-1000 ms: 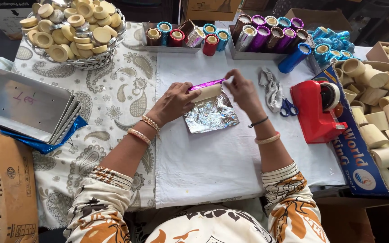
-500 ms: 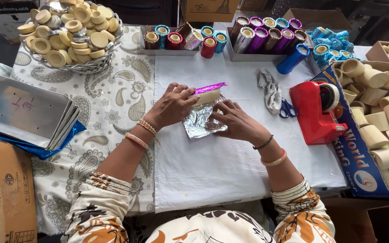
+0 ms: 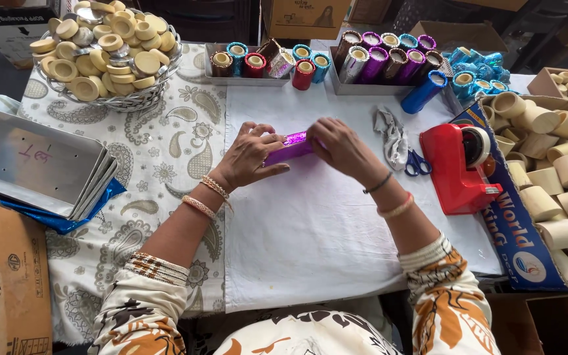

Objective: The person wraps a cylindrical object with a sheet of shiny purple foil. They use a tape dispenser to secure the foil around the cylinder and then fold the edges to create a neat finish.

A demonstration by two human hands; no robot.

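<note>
A short tube wrapped in shiny purple foil (image 3: 289, 148) lies on its side on the white sheet (image 3: 323, 223), held from both ends. My left hand (image 3: 250, 154) grips its left part with fingers curled over the top. My right hand (image 3: 338, 146) covers its right end, fingers pressed on the foil. The bare tube underneath is hidden by the wrap.
A red tape dispenser (image 3: 458, 167), blue-handled scissors (image 3: 418, 162) and a grey cloth (image 3: 389, 131) lie to the right. Trays of foil-wrapped tubes (image 3: 389, 56) stand at the back. A wire basket of round lids (image 3: 103, 49) sits back left, metal trays (image 3: 34, 161) left, bare tubes in a box (image 3: 553, 177) right.
The silver-backed foil sheet that lay open under the tube has been rolled around it, so only purple shows. My right hand moved up from the sheet onto the tube's right end.
</note>
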